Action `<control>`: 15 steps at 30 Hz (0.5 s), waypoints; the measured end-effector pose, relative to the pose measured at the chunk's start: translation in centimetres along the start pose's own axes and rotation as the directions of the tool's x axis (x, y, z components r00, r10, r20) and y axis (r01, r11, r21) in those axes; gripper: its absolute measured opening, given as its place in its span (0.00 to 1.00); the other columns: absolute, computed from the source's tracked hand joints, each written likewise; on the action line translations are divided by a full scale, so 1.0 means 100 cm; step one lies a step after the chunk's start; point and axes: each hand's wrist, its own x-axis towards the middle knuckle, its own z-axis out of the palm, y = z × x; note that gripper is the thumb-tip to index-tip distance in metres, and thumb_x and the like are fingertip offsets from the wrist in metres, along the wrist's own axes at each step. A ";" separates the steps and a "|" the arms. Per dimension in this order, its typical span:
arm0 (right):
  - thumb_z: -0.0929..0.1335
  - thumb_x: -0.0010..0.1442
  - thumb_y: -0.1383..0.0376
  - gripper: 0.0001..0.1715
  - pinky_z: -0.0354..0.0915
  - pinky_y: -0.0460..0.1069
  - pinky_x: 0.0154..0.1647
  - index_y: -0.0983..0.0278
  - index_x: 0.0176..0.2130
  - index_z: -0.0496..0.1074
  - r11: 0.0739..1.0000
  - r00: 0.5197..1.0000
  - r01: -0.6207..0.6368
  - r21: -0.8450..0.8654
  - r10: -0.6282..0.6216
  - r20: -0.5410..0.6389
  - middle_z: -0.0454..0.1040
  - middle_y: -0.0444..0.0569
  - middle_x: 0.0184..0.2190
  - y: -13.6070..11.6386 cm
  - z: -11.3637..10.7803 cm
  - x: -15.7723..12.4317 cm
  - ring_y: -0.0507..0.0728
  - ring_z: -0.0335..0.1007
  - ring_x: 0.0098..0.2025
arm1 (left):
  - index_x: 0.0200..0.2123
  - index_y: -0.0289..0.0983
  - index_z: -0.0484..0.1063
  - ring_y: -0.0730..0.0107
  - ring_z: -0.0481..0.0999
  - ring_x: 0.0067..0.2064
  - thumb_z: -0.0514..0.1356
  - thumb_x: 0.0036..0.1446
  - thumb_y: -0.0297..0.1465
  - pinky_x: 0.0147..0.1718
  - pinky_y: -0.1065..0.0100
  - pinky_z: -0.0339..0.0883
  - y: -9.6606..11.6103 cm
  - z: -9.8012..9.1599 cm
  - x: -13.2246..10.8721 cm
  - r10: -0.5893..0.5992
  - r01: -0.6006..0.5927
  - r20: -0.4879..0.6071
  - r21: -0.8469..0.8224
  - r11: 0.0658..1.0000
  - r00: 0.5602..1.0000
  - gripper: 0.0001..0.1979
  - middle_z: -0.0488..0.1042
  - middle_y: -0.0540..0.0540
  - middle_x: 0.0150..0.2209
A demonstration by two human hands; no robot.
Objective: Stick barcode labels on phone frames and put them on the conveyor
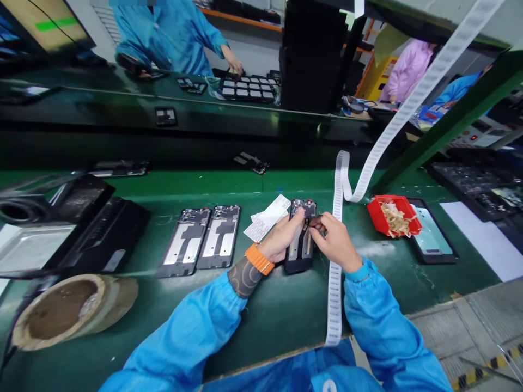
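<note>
My left hand [283,238] grips an opened phone [300,256] by its left side, thumb laid over the upper part. The phone's inner side faces up, showing a circuit board at the top and a dark flex cable down the middle. My right hand [335,243] is closed in a pinch at the phone's right edge; whatever is between its fingertips is too small to make out. White label sheets [267,219] lie partly behind my left hand. Two more opened phones, one [186,245] beside the other [219,239], rest to the left.
A strip of printed labels [334,305] hangs down and runs under my right forearm. At right are a red bin [378,215] with scraps and a dark tray [449,256]. A cardboard tube [118,305] and black equipment [126,239] stand left. Across the bench, a co-worker [171,38] handles parts.
</note>
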 end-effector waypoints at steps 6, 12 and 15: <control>0.66 0.61 0.70 0.08 0.61 0.49 0.36 0.62 0.29 0.67 0.999 0.993 -0.039 -0.015 0.040 0.114 0.68 0.45 0.29 -0.001 -0.003 0.002 0.55 0.65 0.32 | 0.49 0.33 0.74 0.68 0.75 0.28 0.59 0.57 0.53 0.27 0.70 0.67 0.000 0.001 -0.002 -0.003 -0.003 0.041 0.136 0.991 0.999 0.30 0.78 0.45 0.31; 0.63 0.65 0.67 0.09 0.63 0.52 0.41 0.61 0.31 0.65 0.987 0.961 0.057 0.149 -0.094 0.258 0.68 0.47 0.31 -0.011 -0.019 -0.002 0.56 0.65 0.35 | 0.43 0.31 0.75 0.63 0.76 0.26 0.45 0.63 0.57 0.26 0.65 0.70 0.012 0.000 0.003 -0.214 0.208 -0.012 -0.184 0.961 0.977 0.35 0.78 0.39 0.30; 0.64 0.66 0.62 0.10 0.67 0.52 0.40 0.61 0.32 0.64 0.843 0.949 0.021 0.538 -0.187 0.256 0.73 0.50 0.37 -0.014 -0.030 -0.007 0.56 0.70 0.38 | 0.40 0.30 0.76 0.58 0.79 0.29 0.39 0.61 0.60 0.29 0.61 0.73 0.018 -0.005 0.007 -0.238 0.195 -0.092 -0.332 0.923 0.967 0.41 0.78 0.35 0.31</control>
